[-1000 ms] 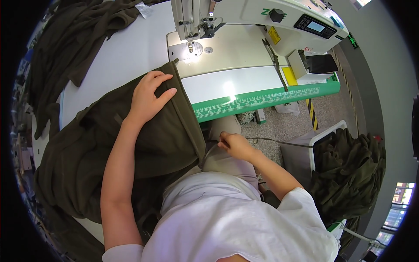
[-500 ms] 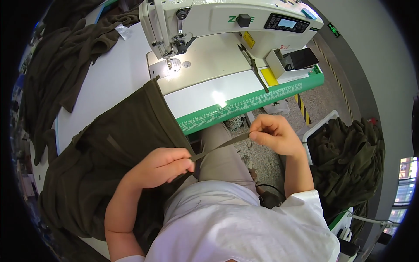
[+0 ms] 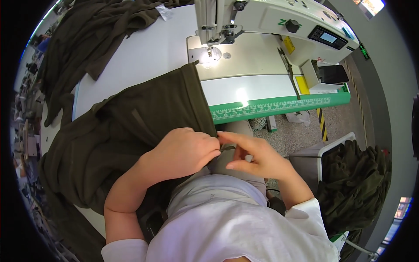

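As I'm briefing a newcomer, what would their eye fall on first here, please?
Probably the white sewing machine at the top, with a bright glow by its needle. Next, the dark olive garment left of centre, the left hand and right hand close together at its edge. A dark cloth heap fills the bin at right.

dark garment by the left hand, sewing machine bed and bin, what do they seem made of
The dark garment looks like soft, matte knit or fleece, judging by its thick, rounded folds. The sewing machine bed seems cream-painted metal, smooth with a soft sheen. The bin is probably plastic, given its smooth grey wall and pale rim.
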### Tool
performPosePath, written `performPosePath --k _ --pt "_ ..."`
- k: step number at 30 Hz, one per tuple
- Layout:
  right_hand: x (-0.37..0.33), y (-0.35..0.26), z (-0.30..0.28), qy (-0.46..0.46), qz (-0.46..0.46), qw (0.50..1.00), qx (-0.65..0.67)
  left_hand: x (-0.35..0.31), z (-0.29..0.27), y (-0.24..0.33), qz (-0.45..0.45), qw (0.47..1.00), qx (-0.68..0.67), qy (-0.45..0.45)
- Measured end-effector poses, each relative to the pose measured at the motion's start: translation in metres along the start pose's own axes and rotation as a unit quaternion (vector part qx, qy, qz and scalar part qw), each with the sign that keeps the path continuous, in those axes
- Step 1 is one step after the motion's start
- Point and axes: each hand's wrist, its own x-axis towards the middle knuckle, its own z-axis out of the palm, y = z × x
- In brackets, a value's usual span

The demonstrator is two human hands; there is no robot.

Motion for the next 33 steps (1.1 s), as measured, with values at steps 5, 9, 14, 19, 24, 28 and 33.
performPosePath --k 5,9,14,19,24,28,33 --pt "0.019 -0.008 0.016 0.015 0.006 0.985 0.171 -0.007 -0.004 -0.012 -0.013 1.0 -0.006 0.008" --pt "0.022 -0.003 0.014 0.018 0.006 0.991 0.136 0.001 -0.017 -0.06 -0.039 0.991 -0.083 0.1" --pt "0.033 -0.009 0.02 0.05 -0.106 0.992 0.056 0.057 -0.011 -0.143 -0.081 0.906 0.215 0.355" --pt "0.047 -0.02 0.016 0.071 -0.222 0.972 0.04 0.072 0.013 -0.165 -0.116 0.949 -0.022 0.291" --pt "0.08 -0.015 0.018 0.113 -0.207 0.966 0.103 0.069 0.018 -0.16 -0.049 0.944 -0.103 0.308" --pt "0.13 0.006 0.034 0.215 -0.086 0.963 0.135 0.063 0.014 -0.165 -0.088 0.939 -0.233 0.238" --pt "0.156 0.032 0.042 0.303 0.042 0.933 0.189 0.065 0.017 -0.17 -0.037 0.931 -0.255 0.259"
